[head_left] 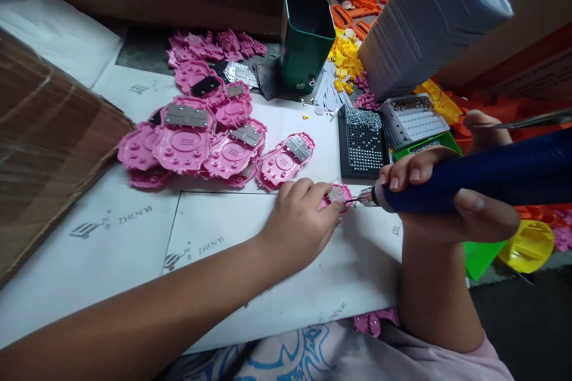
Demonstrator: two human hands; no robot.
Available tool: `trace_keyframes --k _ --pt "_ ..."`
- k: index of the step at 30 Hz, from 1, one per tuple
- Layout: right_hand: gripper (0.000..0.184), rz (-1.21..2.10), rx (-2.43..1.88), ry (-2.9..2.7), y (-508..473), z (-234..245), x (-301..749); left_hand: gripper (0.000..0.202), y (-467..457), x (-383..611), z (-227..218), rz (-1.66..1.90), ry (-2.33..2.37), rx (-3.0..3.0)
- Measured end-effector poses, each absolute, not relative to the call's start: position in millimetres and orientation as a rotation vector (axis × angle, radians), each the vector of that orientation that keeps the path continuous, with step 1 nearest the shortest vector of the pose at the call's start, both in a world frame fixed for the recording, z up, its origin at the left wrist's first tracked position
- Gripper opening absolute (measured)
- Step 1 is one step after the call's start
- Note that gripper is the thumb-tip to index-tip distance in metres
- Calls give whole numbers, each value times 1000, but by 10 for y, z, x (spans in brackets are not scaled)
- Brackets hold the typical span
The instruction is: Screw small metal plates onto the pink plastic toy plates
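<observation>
My left hand [300, 220] is closed over a pink plastic part [338, 197] with a small metal plate on it, pressing it onto the white paper [214, 250]. My right hand [440, 196] grips a dark blue electric screwdriver [482, 175] held sideways. Its tip touches the metal plate on the part. A pile of similar pink parts [210, 137] with metal plates lies just beyond my left hand.
A black screw tray [363, 143] and a grey tray [413, 119] sit by the screwdriver. A green cup [306, 36] stands behind, with orange and yellow parts [348, 53], a grey stack [429, 18], and cardboard boxes [44, 143] at left and back.
</observation>
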State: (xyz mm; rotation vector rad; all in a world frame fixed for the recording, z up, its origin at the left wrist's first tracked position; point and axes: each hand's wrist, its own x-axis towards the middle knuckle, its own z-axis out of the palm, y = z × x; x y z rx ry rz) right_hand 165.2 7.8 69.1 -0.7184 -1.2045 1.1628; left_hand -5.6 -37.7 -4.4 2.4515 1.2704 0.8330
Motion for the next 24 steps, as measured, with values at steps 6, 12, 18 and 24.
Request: trace_keyframes --k 6,12,18,24 --pt "21 1160 -706 -1252 66 680 1643 17 -375 -53 -29 801 1283 2429" --pt "17 1181 -616 -1451 43 652 1661 18 -380 -51 -7 749 1304 2402" --pt "15 1167 -587 -1426 84 631 1631 17 -401 -36 -28 729 1342 2413" --pt "36 1167 -608 -1187 142 655 1812 19 -398 -67 -42 686 1294 2433"
